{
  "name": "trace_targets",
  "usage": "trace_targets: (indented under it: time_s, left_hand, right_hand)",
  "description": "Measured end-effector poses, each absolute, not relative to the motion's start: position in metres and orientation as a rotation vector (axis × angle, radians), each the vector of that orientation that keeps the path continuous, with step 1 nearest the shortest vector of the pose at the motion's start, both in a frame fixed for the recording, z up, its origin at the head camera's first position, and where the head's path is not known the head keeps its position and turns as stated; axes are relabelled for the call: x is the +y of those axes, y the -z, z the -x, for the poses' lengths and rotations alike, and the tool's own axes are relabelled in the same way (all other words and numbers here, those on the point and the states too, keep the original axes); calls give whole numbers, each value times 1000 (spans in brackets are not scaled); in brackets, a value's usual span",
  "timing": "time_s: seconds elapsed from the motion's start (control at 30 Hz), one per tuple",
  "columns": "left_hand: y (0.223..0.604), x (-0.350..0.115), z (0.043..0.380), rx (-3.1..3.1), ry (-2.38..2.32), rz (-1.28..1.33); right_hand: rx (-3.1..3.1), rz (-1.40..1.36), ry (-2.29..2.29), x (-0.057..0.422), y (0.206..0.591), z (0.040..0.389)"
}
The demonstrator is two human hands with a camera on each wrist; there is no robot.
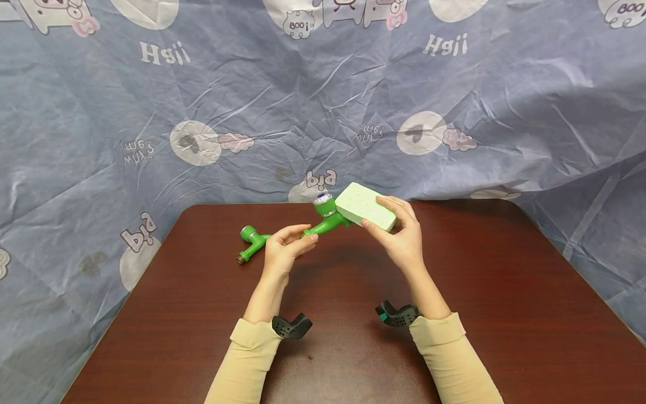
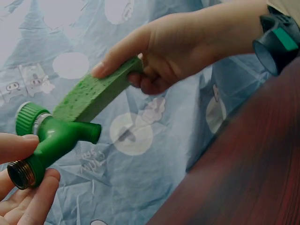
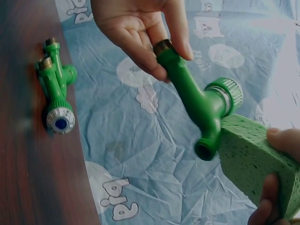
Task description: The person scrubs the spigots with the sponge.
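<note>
My left hand pinches a green tap by its brass threaded end, thumb on one side and fingers on the other. The tap has a ribbed round knob and a short spout; it is held up above the table. In my right hand is a light green sponge block, gripped between thumb and fingers at its outer end. The sponge's other end meets the tap body beside the knob, as the right wrist view shows.
Two more green taps lie close together on the dark reddish-brown table, left of my hands. Part of them is hidden behind my left hand in the head view. A wrinkled blue printed cloth hangs behind the table.
</note>
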State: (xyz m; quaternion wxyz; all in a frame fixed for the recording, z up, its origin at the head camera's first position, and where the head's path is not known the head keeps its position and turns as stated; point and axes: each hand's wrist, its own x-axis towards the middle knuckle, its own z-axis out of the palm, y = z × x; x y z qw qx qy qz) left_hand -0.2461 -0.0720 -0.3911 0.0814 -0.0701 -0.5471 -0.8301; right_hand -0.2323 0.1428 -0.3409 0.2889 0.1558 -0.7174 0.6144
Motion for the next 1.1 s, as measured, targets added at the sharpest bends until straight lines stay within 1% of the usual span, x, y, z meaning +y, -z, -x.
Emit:
trace_targets:
  time_s: [0.23,0.5,0.6,0.7,0.9,1.1]
  left_hand:
    - [389,-70,245,-1579,2493,281]
    - [388,-72,244,-1553,2487,312]
    - [387,-73,244,-1548,2486,308]
    - [387,-73,245,-1543,2490,299]
    - [386,-73,244,-1548,2495,303]
    - [386,-72,244,-1530,2502,296]
  right_hand:
    - [-1903,-356,-1740,137,340,231]
    - [-1980,-264,-1545,146,339,233]
    - [-1956,-231,-1549,148,339,233]
    - [-1904,-272,-1607,148,338,233]
    - [-1876,-446,-1688,142,340,232]
    - [-1933,-413,-1603,143,341,234]
